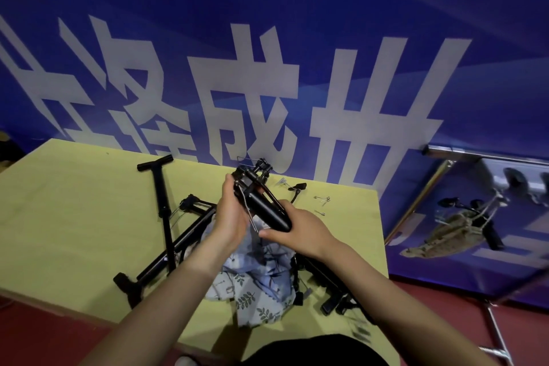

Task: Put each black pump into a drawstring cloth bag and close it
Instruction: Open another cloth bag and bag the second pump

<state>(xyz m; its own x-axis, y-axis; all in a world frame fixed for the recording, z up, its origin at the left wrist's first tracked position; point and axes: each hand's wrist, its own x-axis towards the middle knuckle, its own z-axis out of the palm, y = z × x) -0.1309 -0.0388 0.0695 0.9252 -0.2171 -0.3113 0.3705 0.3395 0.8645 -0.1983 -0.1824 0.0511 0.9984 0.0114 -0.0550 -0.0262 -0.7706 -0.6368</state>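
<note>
Cloth bags [261, 282] among loose pumps [166, 226]

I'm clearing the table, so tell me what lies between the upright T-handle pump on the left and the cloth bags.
In the head view, another black pump lies diagonally on the table, between the T-handle pump and the leaf-print cloth bags.

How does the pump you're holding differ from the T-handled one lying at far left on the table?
The held pump is lifted off the table, gripped by the left hand and right hand, tilted with its foot end up. The far-left pump lies flat on the yellow table, untouched, its T-handle away from the person. Both are black.
</note>
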